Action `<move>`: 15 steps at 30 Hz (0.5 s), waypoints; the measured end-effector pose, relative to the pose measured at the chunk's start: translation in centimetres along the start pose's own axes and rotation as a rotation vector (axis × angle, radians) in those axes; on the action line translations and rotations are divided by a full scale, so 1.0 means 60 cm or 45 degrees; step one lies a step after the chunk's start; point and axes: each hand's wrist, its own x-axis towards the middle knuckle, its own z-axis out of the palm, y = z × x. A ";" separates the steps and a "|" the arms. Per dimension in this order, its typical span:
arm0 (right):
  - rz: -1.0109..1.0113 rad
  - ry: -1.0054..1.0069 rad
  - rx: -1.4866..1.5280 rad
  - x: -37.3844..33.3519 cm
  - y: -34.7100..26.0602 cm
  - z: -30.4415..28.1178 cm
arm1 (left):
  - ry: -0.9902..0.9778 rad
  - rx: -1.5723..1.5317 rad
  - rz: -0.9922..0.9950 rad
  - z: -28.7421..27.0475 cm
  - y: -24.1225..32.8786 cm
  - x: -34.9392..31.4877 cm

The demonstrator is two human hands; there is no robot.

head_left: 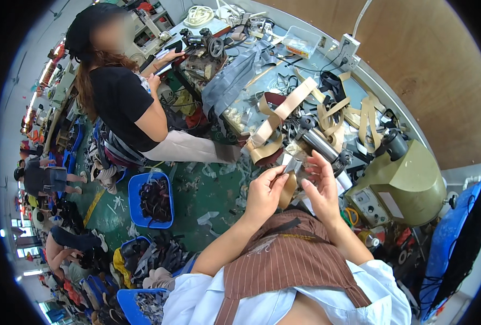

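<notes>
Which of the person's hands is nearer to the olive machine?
Right. The right hand is left of the olive machine in the picture; the left hand is farther left.

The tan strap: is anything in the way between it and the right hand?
No, nothing visible stands between the right hand and the tan strap, just a gap. The left hand holds the strap from its other side.

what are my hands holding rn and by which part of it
The left hand pinches a tan strip by its upper part; the right hand is open beside it, apparently holding nothing.
</notes>
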 end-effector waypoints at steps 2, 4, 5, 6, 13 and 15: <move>-0.098 -0.056 -0.179 0.008 -0.011 0.009 | -0.008 -0.002 0.034 0.008 0.006 0.000; -0.165 0.001 -0.341 0.015 -0.006 0.022 | -0.021 0.080 0.095 0.009 0.006 0.000; -0.123 0.010 -0.284 0.015 -0.003 0.024 | 0.019 0.112 0.178 0.010 0.003 0.001; -0.081 0.018 -0.226 0.015 -0.001 0.026 | 0.060 0.145 0.261 0.012 0.000 0.000; 0.108 -0.021 0.124 -0.004 -0.006 0.026 | 0.057 0.193 0.136 -0.001 0.006 -0.023; 0.165 -0.104 0.153 -0.011 -0.018 0.022 | 0.075 0.287 0.114 -0.004 0.003 -0.027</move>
